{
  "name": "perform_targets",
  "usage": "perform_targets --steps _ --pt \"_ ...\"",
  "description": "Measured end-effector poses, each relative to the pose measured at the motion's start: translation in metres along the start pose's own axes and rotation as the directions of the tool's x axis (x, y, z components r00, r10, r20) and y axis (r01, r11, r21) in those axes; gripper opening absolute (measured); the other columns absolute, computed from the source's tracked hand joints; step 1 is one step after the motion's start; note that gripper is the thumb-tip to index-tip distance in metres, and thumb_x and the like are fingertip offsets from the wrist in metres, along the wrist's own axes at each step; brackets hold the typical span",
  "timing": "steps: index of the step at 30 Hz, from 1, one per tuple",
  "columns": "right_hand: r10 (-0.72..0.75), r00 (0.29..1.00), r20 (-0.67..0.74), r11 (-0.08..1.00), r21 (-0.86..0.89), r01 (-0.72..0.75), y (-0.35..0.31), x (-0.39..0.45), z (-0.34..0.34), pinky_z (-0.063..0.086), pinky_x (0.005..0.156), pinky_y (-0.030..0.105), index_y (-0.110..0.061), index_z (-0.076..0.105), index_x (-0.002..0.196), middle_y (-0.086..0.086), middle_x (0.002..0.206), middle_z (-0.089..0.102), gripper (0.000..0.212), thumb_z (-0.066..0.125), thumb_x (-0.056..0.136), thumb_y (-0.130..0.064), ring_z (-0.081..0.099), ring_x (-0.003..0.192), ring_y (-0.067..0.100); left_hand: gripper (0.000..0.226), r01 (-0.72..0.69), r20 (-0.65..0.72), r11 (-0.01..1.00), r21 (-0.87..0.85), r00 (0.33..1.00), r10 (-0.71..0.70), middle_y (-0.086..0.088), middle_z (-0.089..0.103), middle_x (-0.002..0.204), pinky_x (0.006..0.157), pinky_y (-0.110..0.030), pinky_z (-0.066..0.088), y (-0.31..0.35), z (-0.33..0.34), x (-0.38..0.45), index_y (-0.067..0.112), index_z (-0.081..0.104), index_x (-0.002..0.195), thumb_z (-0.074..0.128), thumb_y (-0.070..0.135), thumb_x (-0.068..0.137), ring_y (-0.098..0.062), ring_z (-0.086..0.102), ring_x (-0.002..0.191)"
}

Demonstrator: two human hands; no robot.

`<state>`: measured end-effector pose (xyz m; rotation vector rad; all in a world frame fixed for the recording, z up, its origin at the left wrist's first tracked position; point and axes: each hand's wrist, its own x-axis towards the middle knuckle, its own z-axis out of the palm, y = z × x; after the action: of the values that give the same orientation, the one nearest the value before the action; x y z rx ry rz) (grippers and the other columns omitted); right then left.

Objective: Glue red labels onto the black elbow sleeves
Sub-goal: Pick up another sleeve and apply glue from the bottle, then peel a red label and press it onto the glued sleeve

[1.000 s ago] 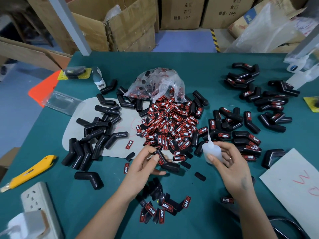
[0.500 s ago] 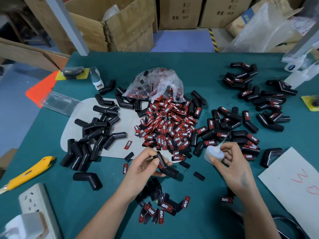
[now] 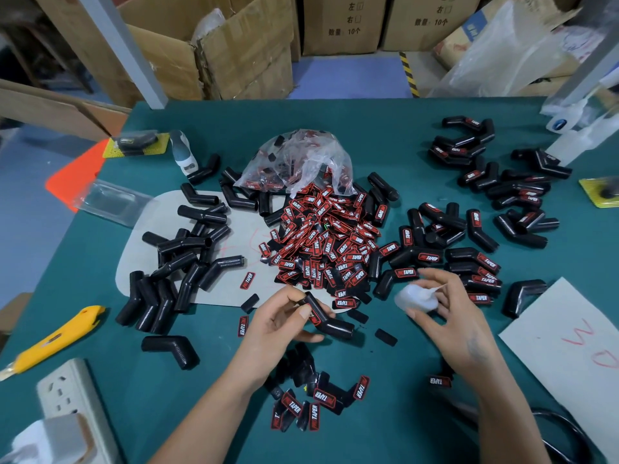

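A black elbow sleeve (image 3: pixel 326 318) is sitting in the person's left hand (image 3: pixel 281 324), just in front of the big heap of red labels (image 3: pixel 323 244), which is lying mid-table. The thumb and fingers are curling round the sleeve's upper leg, and a strip of red is showing along it under the thumb; its lower leg is pointing right, just above the green table (image 3: pixel 385 135). To the right of that sleeve, also in front of the heap, the right hand (image 3: pixel 445 308) is gripping a small white glue bottle (image 3: pixel 415 298), blurred, with its thin nozzle pointing right and lying across the fingers.

Behind the heap a crumpled clear bag (image 3: pixel 298 162) is spilling more labels. Left of the heap, unlabelled sleeves (image 3: pixel 187 259) are lying piled on a pale sheet (image 3: pixel 231 289). Right of the heap and beyond, labelled sleeves (image 3: pixel 475 262) are lying in loose groups. Nearer me than the heap, below the left wrist, a small cluster of labels (image 3: pixel 315 398) is resting. Far left of the heap a yellow utility knife (image 3: pixel 55 339) is lying near a white power strip (image 3: pixel 72 400).
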<state>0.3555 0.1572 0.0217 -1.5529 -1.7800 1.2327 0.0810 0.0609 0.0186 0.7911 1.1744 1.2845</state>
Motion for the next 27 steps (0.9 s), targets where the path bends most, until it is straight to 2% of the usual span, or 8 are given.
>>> perform_targets --steps 3,5,7,9,13,17,21,27 --pt "-0.002 1.000 -0.009 0.998 0.057 0.002 -0.003 -0.009 -0.007 0.043 0.106 0.025 -0.061 0.043 0.132 -0.026 0.127 0.064 0.076 0.084 0.087 -0.014 0.059 0.123 -0.008 0.016 0.002 -0.012 1.000 0.010 1.000 -0.002 -0.024 0.073 0.116 0.081 -0.041 0.064 0.000 0.001 0.000 0.019 0.067 0.093 0.064 0.034 0.099 -0.039 0.072 0.113" --pt "-0.042 0.981 -0.192 0.992 0.110 0.064 -0.005 -0.026 -0.013 0.045 0.103 0.020 -0.053 0.049 0.129 -0.024 0.124 0.066 0.057 0.082 0.087 -0.033 0.061 0.119 -0.008 0.015 0.000 -0.023 1.000 0.016 1.000 0.000 -0.022 0.074 0.115 0.082 -0.039 0.063 0.001 0.002 0.000 0.022 0.069 0.092 0.064 0.034 0.098 -0.040 0.072 0.112" --pt "-0.121 0.859 -0.497 0.973 0.113 0.202 -0.012 -0.050 -0.016 0.052 0.087 0.017 -0.041 0.060 0.110 -0.016 0.106 0.073 0.024 0.074 0.094 -0.053 0.070 0.099 0.001 0.016 -0.009 -0.034 1.000 0.020 0.999 0.009 -0.020 0.075 0.116 0.082 -0.039 0.063 0.000 0.000 0.001 0.019 0.070 0.095 0.065 0.034 0.099 -0.041 0.071 0.112" --pt "-0.247 0.750 -0.614 0.938 0.044 0.345 -0.025 -0.069 -0.007 0.053 0.076 0.024 -0.030 0.062 0.098 0.000 0.094 0.071 0.020 0.065 0.101 -0.050 0.069 0.085 0.014 0.019 -0.024 -0.025 0.999 0.034 0.999 0.025 -0.019 0.074 0.118 0.084 -0.041 0.063 -0.001 -0.002 0.002 0.013 0.070 0.099 0.065 0.031 0.100 -0.040 0.071 0.114" --pt "-0.459 0.864 -0.208 0.877 0.053 0.478 -0.052 -0.057 0.043 0.052 0.078 0.015 -0.034 0.069 0.104 -0.019 0.105 0.066 0.008 0.065 0.100 -0.029 0.068 0.096 0.009 0.021 -0.057 -0.005 0.996 0.071 0.998 0.058 -0.017 0.070 0.120 0.079 -0.039 0.061 -0.003 -0.004 0.003 0.008 0.071 0.100 0.065 0.028 0.099 -0.039 0.069 0.110" --pt "-0.344 0.929 0.135 0.939 0.082 0.335 -0.059 -0.028 0.080 0.046 0.086 0.014 -0.039 0.064 0.117 -0.021 0.121 0.060 0.023 0.070 0.101 -0.024 0.061 0.120 0.006 0.018 -0.086 -0.033 0.993 0.076 0.996 0.089 -0.008 0.066 0.114 0.076 -0.033 0.059 -0.002 -0.006 0.003 0.010 0.070 0.092 0.068 0.027 0.094 -0.024 0.067 0.102" --pt "-0.300 0.941 0.155 0.953 0.094 0.289 -0.047 -0.027 0.098 0.045 0.095 0.013 -0.043 0.059 0.120 -0.019 0.122 0.062 0.029 0.072 0.097 -0.030 0.062 0.120 0.006 0.018 -0.117 -0.051 0.988 0.104 0.991 0.122 -0.006 0.066 0.113 0.082 -0.031 0.054 -0.003 -0.007 0.004 0.008 0.070 0.090 0.069 0.026 0.092 -0.021 0.063 0.103" --pt "-0.297 0.949 0.108 0.949 0.148 0.280 -0.044 -0.027 0.101 0.043 0.093 0.008 -0.040 0.063 0.114 -0.016 0.116 0.066 0.029 0.074 0.096 -0.020 0.065 0.117 0.006 0.007 -0.122 -0.056 0.980 0.158 0.990 0.133 -0.012 0.064 0.111 0.091 -0.040 0.049 -0.011 -0.007 0.004 0.005 0.068 0.087 0.063 0.003 0.092 -0.024 0.063 0.104"
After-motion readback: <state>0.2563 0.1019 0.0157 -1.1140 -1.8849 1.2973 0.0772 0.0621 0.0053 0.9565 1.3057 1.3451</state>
